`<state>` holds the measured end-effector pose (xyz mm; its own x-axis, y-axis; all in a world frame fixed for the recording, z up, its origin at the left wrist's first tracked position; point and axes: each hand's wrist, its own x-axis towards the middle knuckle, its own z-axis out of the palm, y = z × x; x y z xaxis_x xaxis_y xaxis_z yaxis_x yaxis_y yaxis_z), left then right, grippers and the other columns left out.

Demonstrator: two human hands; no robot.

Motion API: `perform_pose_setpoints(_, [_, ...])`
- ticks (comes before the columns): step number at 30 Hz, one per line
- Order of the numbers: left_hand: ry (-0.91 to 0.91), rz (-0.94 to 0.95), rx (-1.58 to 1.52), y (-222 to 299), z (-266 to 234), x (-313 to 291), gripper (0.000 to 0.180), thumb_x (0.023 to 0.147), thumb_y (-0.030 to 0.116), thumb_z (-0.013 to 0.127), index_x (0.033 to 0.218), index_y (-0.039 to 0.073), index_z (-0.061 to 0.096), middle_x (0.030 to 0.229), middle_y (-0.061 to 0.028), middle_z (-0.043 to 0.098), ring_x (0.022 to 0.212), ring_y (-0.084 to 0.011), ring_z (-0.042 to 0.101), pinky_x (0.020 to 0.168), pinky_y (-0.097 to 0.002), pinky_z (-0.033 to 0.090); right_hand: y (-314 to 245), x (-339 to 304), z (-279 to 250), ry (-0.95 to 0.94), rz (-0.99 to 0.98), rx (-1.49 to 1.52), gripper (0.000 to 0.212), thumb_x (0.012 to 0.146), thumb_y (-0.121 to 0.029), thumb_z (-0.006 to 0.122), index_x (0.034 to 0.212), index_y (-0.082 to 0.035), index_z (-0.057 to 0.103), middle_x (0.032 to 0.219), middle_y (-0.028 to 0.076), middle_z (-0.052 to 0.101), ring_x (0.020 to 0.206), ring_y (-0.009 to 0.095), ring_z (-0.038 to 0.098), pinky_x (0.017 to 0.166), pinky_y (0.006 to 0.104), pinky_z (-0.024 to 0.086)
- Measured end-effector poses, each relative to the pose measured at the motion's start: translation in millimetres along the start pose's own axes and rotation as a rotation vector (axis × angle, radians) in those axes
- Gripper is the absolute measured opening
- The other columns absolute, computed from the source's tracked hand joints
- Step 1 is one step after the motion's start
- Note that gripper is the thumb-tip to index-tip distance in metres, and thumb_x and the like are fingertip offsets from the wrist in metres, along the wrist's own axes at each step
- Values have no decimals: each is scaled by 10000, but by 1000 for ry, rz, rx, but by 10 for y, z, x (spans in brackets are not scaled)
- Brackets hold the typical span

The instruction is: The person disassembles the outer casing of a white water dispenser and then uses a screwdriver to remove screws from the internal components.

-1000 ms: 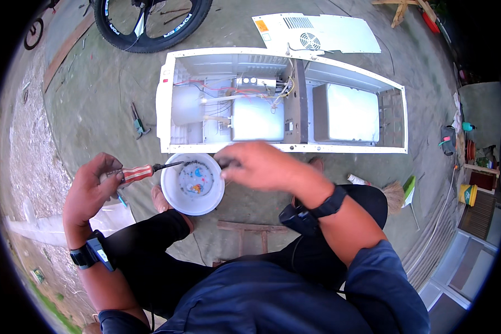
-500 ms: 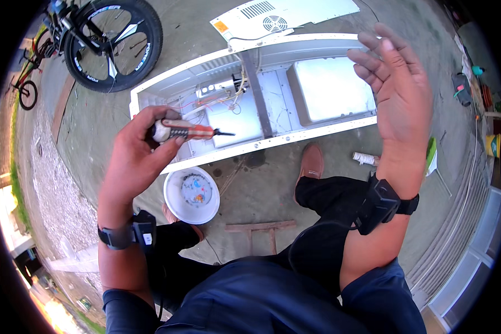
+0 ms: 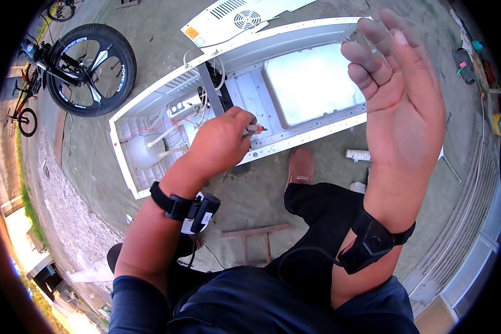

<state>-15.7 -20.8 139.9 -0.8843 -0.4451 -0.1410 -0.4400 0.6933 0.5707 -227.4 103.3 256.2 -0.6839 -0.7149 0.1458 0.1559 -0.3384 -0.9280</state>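
My left hand [image 3: 222, 142] is closed around a short screwdriver [image 3: 254, 129] with a reddish-orange handle and a dark tip pointing right. The fist hides most of the handle. It is over the near side of a long white metal appliance casing [image 3: 300, 139], close to the dark crossbar [image 3: 210, 89] spanning it. Whether the tip touches anything I cannot tell. My right hand [image 3: 403, 100] is raised, palm showing, fingers apart, with nothing in it, in front of the casing's right end. Inside the casing are a large white box-shaped tub [image 3: 317, 83], a rounded white part [image 3: 142, 153] and loose wires [image 3: 178, 125].
A white vented panel [image 3: 228, 25] lies beyond the casing. At the far left stands a bicycle [image 3: 92, 69]. A small wooden stool [image 3: 256, 229] is between my legs. A white roll [image 3: 358, 155] lies by my right shoe [image 3: 300, 167]. My left wrist mostly covers a white basin.
My left hand has moved right with the screwdriver, from the casing's left part to beside the crossbar. My right hand stays raised and open. The view has shifted and turned somewhat.
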Motion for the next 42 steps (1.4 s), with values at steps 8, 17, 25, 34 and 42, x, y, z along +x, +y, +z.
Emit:
perform_pose_setpoints(8, [-161,-74,48,-167,452,167,255,836,29,590,1082,51,652,1098,-150,648,919,-381,675,811,-459,554,77,73,35,-8,65,-45,410,1023,-226,534,1342,32,538,1182,168,662,956,229,704,814,293,535])
perform_pose_setpoints(17, [-258,-91,59,-308,615,274,287,808,-1,603,1089,40,638,1079,-158,653,929,-379,668,803,-441,548,188,220,120,96,179,-194,396,1027,-226,532,1340,16,556,1154,162,679,931,218,713,805,282,534])
perform_pose_setpoints(25, [-344,-52,99,-340,615,358,261,818,15,633,1074,67,636,1057,-154,643,884,-378,675,767,-451,552,279,296,177,75,207,-226,381,1034,-216,514,1340,6,562,1152,151,686,930,208,715,797,269,531])
perform_pose_setpoints(34, [-180,-50,-7,-375,438,344,274,822,30,633,1095,48,626,1059,-163,650,888,-388,667,755,-450,549,364,370,253,40,222,-265,393,1031,-219,519,1345,15,549,1157,160,683,929,214,715,800,281,526])
perform_pose_setpoints(42, [-242,-48,90,-343,148,273,301,776,-3,621,1071,56,633,1024,-130,654,857,-357,673,735,-422,556,453,410,355,-16,216,-210,395,1012,-228,569,1325,14,569,1136,161,689,914,218,716,798,291,526])
